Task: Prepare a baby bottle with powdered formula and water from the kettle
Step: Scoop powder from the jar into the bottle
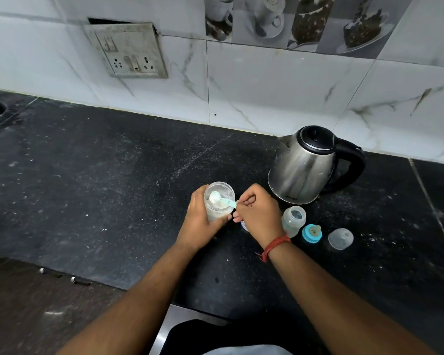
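My left hand (199, 219) grips a clear jar of white formula powder (217, 204) standing on the black counter (100, 188). My right hand (259, 213) pinches the handle of a pale blue scoop (222, 198), whose bowl sits heaped with powder over the jar's open mouth. Just right of my right hand stands the open baby bottle (294, 219), without its top. Its blue ring with the teat (312, 233) and the clear dome cap (341, 238) lie on the counter further right. The steel kettle (305, 165) with a black lid and handle stands behind the bottle.
A tiled wall with a switch and socket plate (128, 51) runs along the back. A small round object (244, 224), perhaps the jar's lid, shows partly under my right hand. The counter's front edge runs at the lower left, with the floor (36, 303) below it.
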The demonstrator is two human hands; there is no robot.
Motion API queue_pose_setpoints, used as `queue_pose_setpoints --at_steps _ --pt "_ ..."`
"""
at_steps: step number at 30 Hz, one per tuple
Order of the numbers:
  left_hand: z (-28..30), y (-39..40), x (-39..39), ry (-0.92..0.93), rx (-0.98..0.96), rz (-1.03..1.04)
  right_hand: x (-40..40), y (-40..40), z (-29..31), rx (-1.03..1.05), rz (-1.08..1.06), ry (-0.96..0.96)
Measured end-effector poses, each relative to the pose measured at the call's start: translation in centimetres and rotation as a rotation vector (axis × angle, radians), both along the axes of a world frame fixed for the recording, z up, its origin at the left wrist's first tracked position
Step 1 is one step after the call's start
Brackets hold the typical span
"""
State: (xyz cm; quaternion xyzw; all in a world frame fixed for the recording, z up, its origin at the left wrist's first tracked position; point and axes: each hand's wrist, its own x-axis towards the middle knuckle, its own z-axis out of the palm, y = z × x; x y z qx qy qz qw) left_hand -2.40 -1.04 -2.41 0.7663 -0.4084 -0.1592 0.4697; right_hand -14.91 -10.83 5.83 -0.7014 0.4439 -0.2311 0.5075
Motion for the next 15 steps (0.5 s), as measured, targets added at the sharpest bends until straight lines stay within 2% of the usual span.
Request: queue_pose_setpoints --at_steps 4,7,12,15 --pt "-0.4 -0.1 0.8 0.116 0.025 -0.041 0.2 0.1 0.2 0.239 -0.109 -0.114" --pt "-0.7 -0.3 1.3 0.187 0.047 -0.058 0.1 0.2 0.7 0.341 -0.137 -0.19" --pt "-0.9 0.3 1.5 0.191 0.083 -0.028 -0.5 0.4 1.1 0.377 -0.195 -0.255" --pt "0.0 0.7 1.5 0.086 0.072 0.004 -1.3 0.1 1.3 0.356 -0.212 -0.278"
